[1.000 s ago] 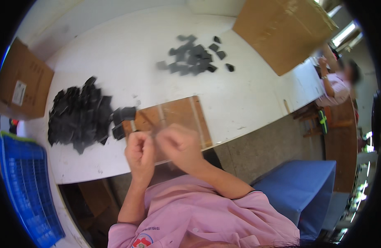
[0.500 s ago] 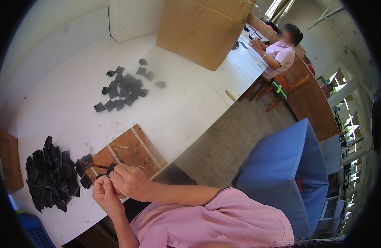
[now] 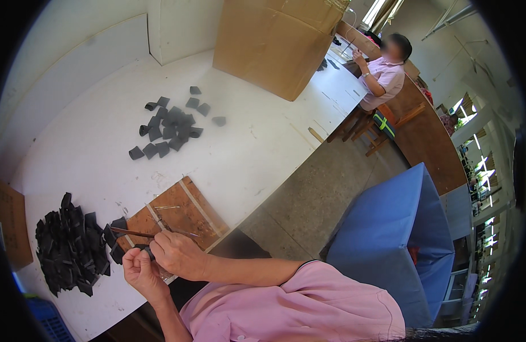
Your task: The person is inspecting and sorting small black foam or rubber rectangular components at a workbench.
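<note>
Black, small sheet-like piece (image 3: 143,248): we pinch it in closed left fingers (image 3: 131,259); right fingers (image 3: 162,245) curl beside it, closure unclear. Two-handed working appears underway; next needs steady grip.

White scuffed table (image 3: 234,154), 1 black heap (image 3: 69,248) piled at left, black pieces (image 3: 174,124) scattered farther back, 1 board (image 3: 174,195) laid by near edge, 1 carton (image 3: 274,48) set at back, 1 box (image 3: 9,222) placed far left
</note>
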`<state>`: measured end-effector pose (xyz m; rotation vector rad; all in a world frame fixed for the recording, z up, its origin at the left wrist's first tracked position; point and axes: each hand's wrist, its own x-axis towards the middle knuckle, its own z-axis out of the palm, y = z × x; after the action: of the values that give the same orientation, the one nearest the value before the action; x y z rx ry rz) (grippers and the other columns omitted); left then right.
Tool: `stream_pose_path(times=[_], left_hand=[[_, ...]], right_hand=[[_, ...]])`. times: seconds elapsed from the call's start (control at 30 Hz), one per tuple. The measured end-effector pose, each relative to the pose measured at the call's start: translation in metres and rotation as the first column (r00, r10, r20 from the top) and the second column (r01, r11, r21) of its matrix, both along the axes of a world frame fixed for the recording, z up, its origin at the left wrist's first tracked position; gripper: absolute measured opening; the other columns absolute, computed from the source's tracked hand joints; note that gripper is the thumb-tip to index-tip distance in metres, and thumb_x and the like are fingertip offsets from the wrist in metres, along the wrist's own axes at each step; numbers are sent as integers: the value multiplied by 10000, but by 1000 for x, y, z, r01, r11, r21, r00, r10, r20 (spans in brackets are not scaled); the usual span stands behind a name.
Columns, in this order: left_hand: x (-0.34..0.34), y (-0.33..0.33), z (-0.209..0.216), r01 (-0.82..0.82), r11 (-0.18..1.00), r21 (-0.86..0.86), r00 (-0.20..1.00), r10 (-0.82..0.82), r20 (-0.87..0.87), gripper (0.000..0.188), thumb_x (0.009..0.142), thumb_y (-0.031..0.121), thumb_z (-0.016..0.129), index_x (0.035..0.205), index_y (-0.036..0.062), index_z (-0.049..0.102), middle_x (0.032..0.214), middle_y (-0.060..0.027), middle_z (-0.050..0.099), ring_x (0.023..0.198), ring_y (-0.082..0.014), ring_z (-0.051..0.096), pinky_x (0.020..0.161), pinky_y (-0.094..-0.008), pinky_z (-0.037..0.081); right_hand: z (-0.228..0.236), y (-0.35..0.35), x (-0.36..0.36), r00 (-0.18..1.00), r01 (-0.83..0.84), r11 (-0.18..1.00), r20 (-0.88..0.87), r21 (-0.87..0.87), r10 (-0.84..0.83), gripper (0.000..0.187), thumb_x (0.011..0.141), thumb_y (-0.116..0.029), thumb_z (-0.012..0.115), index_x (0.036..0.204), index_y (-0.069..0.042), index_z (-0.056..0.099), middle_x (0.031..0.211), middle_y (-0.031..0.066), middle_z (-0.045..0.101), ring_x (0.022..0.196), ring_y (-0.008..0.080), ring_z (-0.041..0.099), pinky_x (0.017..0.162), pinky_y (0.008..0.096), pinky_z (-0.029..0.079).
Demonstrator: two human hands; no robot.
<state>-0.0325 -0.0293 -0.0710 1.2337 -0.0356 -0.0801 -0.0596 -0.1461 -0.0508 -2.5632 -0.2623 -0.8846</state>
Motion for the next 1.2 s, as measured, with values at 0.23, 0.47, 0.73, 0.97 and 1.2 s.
stream_pose_path(times=[0.23, 0.47, 0.73, 0.97, 1.2], left_hand=[[4, -1, -4, -16, 999, -43, 1000, 15, -24, 115, 798, -11, 566, 887, 32, 507, 652, 26, 513, 487, -7, 403, 408, -129, 287], [0, -7, 20, 149, 976, 159, 989, -148, -19, 65, 807, 23, 564, 842, 28, 509, 670, 23, 526, 537, -7, 442, 425, -135, 296], [-1, -4, -1, 144, 962, 232, 989, -145, -11, 75, 829, 38, 539, 773, 31, 489, 659, 27, 508, 531, -2, 428, 442, -141, 313], [0, -3, 0, 101, 956, 276, 995, -104, -4, 47, 828, 11, 515, 786, 18, 496, 653, 16, 507, 534, -12, 441, 454, -140, 336], [4, -14, -3, -167, 965, 200, 980, 141, 139, 33, 820, -18, 506, 814, 15, 504, 635, -2, 517, 467, -15, 410, 410, -143, 313]], right_hand=[[-4, -3, 2, 999, 2, 994, -44, 110, 3, 123, 620, -55, 559, 683, -24, 458, 686, 97, 431, 655, 225, 499, 565, 301, 453], [0, -7, -1, 999, 6, 982, -54, 188, 4, 95, 645, -65, 548, 685, -18, 475, 705, 107, 453, 677, 230, 522, 567, 294, 461], [-1, -1, -4, 999, -11, 973, -40, 230, 21, 116, 672, -53, 566, 683, -35, 452, 678, 89, 425, 646, 225, 499, 568, 307, 450], [-5, -1, -6, 996, -43, 995, -71, 91, 49, 115, 620, -69, 556, 697, -17, 488, 693, 87, 442, 692, 207, 501, 610, 283, 454], [-12, -1, -1, 993, -21, 996, -120, -82, 11, 105, 636, -69, 542, 709, -15, 490, 698, 97, 445, 691, 218, 501, 614, 287, 456]])
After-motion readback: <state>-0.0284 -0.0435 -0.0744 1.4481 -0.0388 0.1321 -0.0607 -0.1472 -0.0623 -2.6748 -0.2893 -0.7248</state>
